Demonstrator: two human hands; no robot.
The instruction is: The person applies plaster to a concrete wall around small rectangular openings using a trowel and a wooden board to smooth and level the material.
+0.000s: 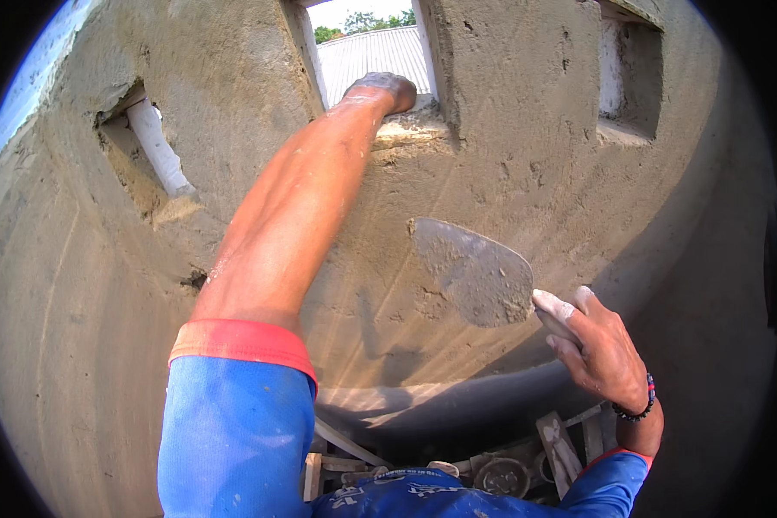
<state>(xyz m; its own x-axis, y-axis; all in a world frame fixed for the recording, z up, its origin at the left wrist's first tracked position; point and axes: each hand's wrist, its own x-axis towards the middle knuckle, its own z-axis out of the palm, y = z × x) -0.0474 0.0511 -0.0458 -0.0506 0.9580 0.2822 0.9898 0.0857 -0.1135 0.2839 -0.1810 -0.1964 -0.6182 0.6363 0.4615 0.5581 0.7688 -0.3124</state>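
My left arm stretches up to the middle opening in a plastered wall. There my left hand (383, 90), grey with mortar, is closed over the window sill (413, 127), its fingertips hidden beyond the edge. At the lower right my right hand (597, 345) grips a trowel (476, 274) by its handle. The pointed metal blade is smeared with wet mortar. It points up and left in front of the wall (501, 186), below the middle opening; whether it touches the plaster I cannot tell.
Smaller recessed openings flank the middle one, a left opening (151, 147) and a right opening (632, 78). A corrugated roof (375, 53) shows outside. Below me are wooden pieces (559, 449) and a round container (502, 476). The plaster has a small hole (196, 279) left of my forearm.
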